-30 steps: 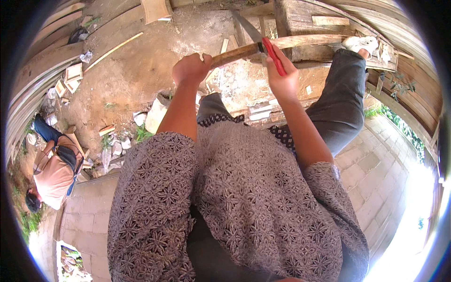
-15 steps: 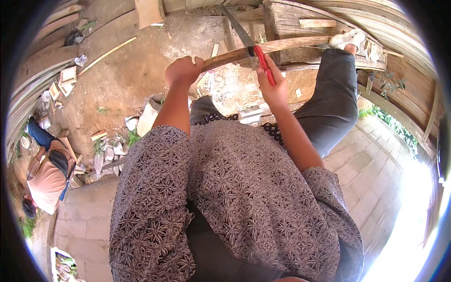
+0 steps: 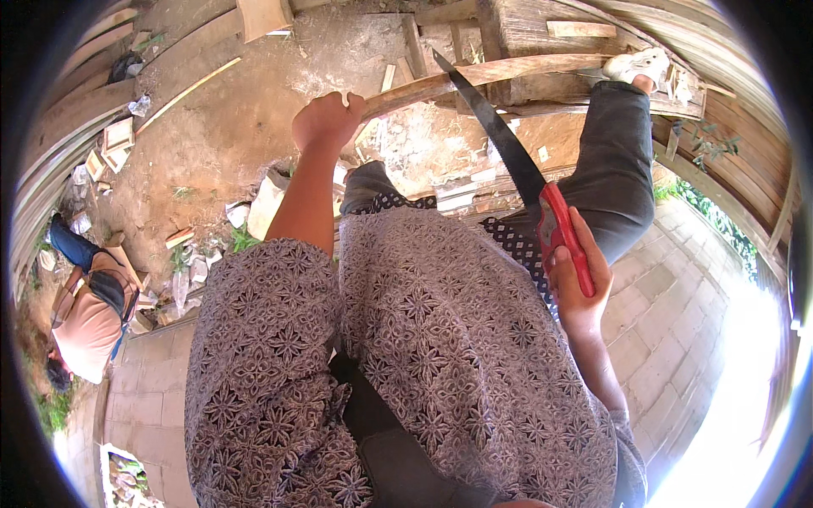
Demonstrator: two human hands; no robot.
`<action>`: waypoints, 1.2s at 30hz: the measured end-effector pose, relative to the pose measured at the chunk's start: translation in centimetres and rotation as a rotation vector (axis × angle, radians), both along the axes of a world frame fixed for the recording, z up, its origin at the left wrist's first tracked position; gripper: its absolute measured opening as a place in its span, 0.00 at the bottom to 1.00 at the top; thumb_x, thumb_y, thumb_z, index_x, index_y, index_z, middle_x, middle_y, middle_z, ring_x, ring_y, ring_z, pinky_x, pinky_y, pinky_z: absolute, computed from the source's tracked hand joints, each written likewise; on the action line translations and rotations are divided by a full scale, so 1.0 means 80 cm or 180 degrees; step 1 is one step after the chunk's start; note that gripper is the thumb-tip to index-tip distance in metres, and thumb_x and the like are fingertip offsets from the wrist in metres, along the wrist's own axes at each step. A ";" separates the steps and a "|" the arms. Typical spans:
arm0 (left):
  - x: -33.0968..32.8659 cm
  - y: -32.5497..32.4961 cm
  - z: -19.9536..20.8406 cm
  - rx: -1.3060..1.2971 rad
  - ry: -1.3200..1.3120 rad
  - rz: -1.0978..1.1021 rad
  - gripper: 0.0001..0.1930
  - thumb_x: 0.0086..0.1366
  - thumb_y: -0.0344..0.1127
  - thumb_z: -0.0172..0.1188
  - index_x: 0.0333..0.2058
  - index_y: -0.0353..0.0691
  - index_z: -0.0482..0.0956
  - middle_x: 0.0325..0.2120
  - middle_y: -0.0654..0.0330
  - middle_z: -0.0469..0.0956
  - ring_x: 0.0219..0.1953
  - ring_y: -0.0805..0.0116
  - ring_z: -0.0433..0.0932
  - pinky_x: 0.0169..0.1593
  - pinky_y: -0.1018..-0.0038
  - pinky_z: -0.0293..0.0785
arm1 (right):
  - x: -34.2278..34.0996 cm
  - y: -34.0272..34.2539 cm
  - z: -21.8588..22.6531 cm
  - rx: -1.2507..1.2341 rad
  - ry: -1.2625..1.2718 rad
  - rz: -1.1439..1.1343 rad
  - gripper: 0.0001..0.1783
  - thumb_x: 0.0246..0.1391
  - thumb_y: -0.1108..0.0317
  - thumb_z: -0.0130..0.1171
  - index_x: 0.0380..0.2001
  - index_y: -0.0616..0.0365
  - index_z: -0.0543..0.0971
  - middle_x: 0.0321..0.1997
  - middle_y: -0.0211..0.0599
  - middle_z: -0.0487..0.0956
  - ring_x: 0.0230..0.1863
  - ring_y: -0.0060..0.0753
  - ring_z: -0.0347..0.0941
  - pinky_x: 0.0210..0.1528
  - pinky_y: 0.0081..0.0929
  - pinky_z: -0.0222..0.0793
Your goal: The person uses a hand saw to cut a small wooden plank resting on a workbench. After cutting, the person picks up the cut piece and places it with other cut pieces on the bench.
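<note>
My left hand [image 3: 326, 123] is closed around the near-left end of a long wooden plank [image 3: 415, 91]. The plank runs to the right across a wooden bench [image 3: 555, 52], and my shoe [image 3: 631, 66] presses on its far right end. In my right hand [image 3: 584, 275] is a hand saw [image 3: 504, 140] with a red handle, my fingers wrapped round the grip. The dark toothed blade slants up and to the left, its tip over the plank's upper edge. Whether the blade touches the wood I cannot tell.
Another person [image 3: 93, 305] bends over at the far left. Broken rubble [image 3: 190, 271] and small wood blocks [image 3: 118, 135] lie on the dirt. A thin wooden strip [image 3: 186, 97] rests behind them. Paving [image 3: 669, 313] spreads at right, beside a plank wall [image 3: 754, 161].
My right hand has drawn the saw back toward me and to the right, so most of its blade is now on the near side of the plank. My left hand keeps its hold.
</note>
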State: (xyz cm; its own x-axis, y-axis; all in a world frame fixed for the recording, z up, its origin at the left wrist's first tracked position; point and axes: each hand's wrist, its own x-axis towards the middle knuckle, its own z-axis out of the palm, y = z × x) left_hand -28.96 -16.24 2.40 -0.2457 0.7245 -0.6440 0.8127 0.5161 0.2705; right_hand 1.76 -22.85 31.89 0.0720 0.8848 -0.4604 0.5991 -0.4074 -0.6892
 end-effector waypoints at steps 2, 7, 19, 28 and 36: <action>0.006 -0.002 0.009 -0.0038 0.0059 0.0056 0.30 0.70 0.57 0.42 0.44 0.41 0.86 0.41 0.46 0.86 0.43 0.45 0.85 0.49 0.52 0.80 | 0.008 0.019 -0.050 0.0284 0.0083 0.0307 0.26 0.67 0.67 0.62 0.64 0.67 0.74 0.58 0.48 0.82 0.59 0.29 0.77 0.63 0.27 0.69; 0.013 -0.005 0.024 -0.0082 0.0073 0.0113 0.30 0.69 0.58 0.41 0.42 0.42 0.87 0.39 0.48 0.86 0.43 0.49 0.86 0.48 0.53 0.81 | -0.090 0.162 -0.244 0.0299 0.0000 0.0225 0.24 0.65 0.64 0.62 0.62 0.61 0.77 0.50 0.46 0.85 0.51 0.26 0.81 0.52 0.25 0.74; 0.049 -0.036 0.012 -0.0266 -0.0369 0.0029 0.32 0.73 0.61 0.41 0.44 0.39 0.85 0.40 0.47 0.86 0.43 0.48 0.86 0.49 0.53 0.81 | -0.013 0.110 -0.270 0.0512 0.0210 0.0526 0.27 0.68 0.67 0.61 0.67 0.58 0.73 0.46 0.30 0.82 0.34 0.13 0.72 0.36 0.17 0.71; 0.040 -0.042 -0.004 -0.0467 -0.1234 -0.0599 0.47 0.56 0.82 0.54 0.46 0.37 0.85 0.40 0.45 0.86 0.47 0.48 0.85 0.52 0.54 0.79 | -0.013 0.118 -0.281 0.0606 0.0619 0.0262 0.24 0.65 0.69 0.62 0.63 0.63 0.76 0.57 0.48 0.82 0.56 0.29 0.79 0.58 0.26 0.72; 0.045 -0.045 0.010 -0.0418 -0.1147 -0.0542 0.44 0.57 0.81 0.54 0.47 0.41 0.85 0.40 0.49 0.86 0.46 0.49 0.85 0.51 0.54 0.79 | -0.011 0.126 -0.290 0.0677 0.0583 0.0330 0.24 0.65 0.70 0.63 0.62 0.65 0.76 0.55 0.48 0.83 0.54 0.29 0.79 0.56 0.25 0.73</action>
